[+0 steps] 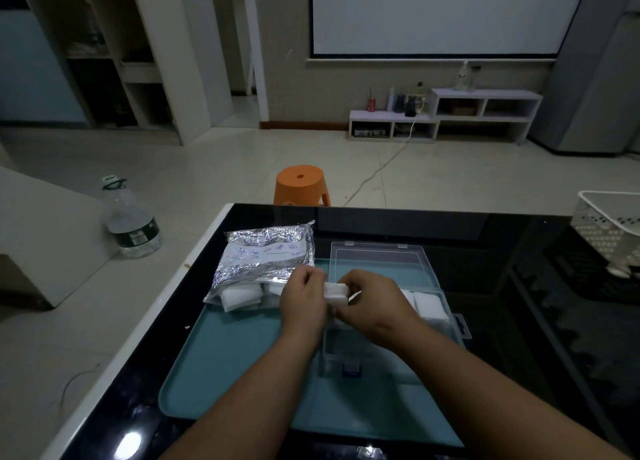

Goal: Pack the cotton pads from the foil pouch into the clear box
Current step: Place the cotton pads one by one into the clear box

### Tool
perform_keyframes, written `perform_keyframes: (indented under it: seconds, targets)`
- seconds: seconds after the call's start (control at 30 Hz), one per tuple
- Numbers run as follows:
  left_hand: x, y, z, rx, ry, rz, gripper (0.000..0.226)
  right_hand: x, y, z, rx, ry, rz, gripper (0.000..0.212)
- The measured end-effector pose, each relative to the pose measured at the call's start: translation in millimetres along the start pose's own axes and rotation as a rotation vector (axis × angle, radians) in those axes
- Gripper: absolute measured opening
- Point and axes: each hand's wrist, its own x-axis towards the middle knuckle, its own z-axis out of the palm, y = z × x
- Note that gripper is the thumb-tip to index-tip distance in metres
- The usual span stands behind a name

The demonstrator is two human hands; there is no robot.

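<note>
On the teal tray (225, 355), which lay on the black counter (519, 321), the left hand (303, 305) and right hand (374, 302) met at the left edge of the open clear box (377, 257). Both pinched one small stack of cotton pads (336, 292) between curled fingers (held up, not resting in the box). More pads (429, 305) lay in the box's right side. Just left, the foil pouch (266, 255) lay flat, with loose pads (239, 298) at its near mouth. Beyond the counter stood an orange stool (300, 184).

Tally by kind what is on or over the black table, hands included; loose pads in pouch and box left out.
Hands: 2 (left hand, right hand)
Held pad stack: 1
Foil pouch: 1
Clear box: 1
Teal tray: 1
White basket: 1
Total: 7
</note>
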Motion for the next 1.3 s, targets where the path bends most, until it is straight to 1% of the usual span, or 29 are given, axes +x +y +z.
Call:
perform_keyframes:
  seconds: [0.1, 0.17, 0.23, 0.3, 0.33, 0.4, 0.43, 0.47, 0.53, 0.6, 0.67, 0.7, 0.77, 0.83, 0.9, 0.97, 1.0, 1.07, 1.1, 1.13, 1.17, 1.23, 1.3]
  targets:
    - [1, -2, 0, -0.031, -0.008, 0.021, 0.019, 0, -1, -1, 0.013, 0.033, -0.002, 0.025]
    - [2, -7, 2, -0.012, 0.000, -0.010, 0.020, -1, -2, 0, -0.010, 0.008, 0.005, 0.025]
    - [2, -10, 4, 0.014, -0.003, -0.062, 0.019, -1, -1, 2, -0.063, -0.035, 0.011, 0.019]
    - [2, -9, 3, 0.025, -0.030, -0.085, 0.018, -2, 0, 2, -0.097, -0.044, 0.015, 0.025]
    - [1, -7, 2, 0.025, -0.045, -0.086, 0.018, -1, 1, 2, -0.097, -0.042, 0.017, 0.024]
    - [2, -4, 1, -0.022, -0.055, -0.088, 0.022, 0, 1, -2, -0.068, -0.032, 0.033, 0.018]
    - [4, -2, 1, -0.089, -0.046, -0.111, 0.024, 1, 1, -4, -0.040, -0.021, 0.046, 0.016]
    - [5, 2, 1, -0.186, -0.036, -0.155, 0.026, 1, 0, -5, 0.014, -0.006, 0.067, 0.016]
    - [7, 9, 0, -0.411, -0.047, -0.254, 0.025, 1, -3, -10, 0.243, 0.035, 0.151, 0.018]
    - [7, 16, -2, -0.563, -0.095, -0.302, 0.018, -1, -6, -14, 0.531, 0.057, 0.262, 0.032]
    - [6, 18, -3, -0.578, -0.152, -0.284, 0.011, -3, -8, -19, 0.724, 0.053, 0.330, 0.039]
    - [5, 17, -3, -0.541, -0.157, -0.264, 0.014, -3, -7, -20, 0.784, 0.046, 0.340, 0.040]
    - [5, 15, -2, -0.465, -0.135, -0.239, 0.027, -2, -7, -21, 0.822, 0.017, 0.338, 0.040]
    - [5, 17, -3, -0.442, -0.127, -0.222, 0.031, -1, -7, -20, 0.793, -0.003, 0.340, 0.038]
    - [6, 19, -3, -0.448, -0.142, -0.215, 0.033, 0, -7, -19, 0.799, 0.006, 0.352, 0.038]
    - [6, 18, -3, -0.516, -0.175, -0.231, 0.033, 1, -9, -20, 0.910, 0.009, 0.367, 0.040]
    - [5, 18, -3, -0.555, -0.205, -0.252, 0.038, 0, -11, -22, 0.994, -0.007, 0.370, 0.041]
    - [2, 18, -2, -0.631, -0.260, -0.315, 0.063, -1, -15, -23, 1.127, -0.036, 0.388, 0.042]
    - [2, 19, -3, -0.681, -0.289, -0.343, 0.072, -2, -16, -24, 1.163, -0.048, 0.400, 0.043]
    - [1, 19, -3, -0.732, -0.317, -0.368, 0.075, -2, -17, -23, 1.193, -0.059, 0.412, 0.042]
    - [1, 19, -4, -0.776, -0.344, -0.388, 0.074, -2, -18, -22, 1.221, -0.069, 0.423, 0.040]
    - [1, 20, -5, -0.810, -0.377, -0.405, 0.061, -2, -18, -20, 1.267, -0.093, 0.427, 0.035]
    - [1, 22, -5, -0.798, -0.379, -0.412, 0.050, -2, -17, -21, 1.220, -0.125, 0.410, 0.032]
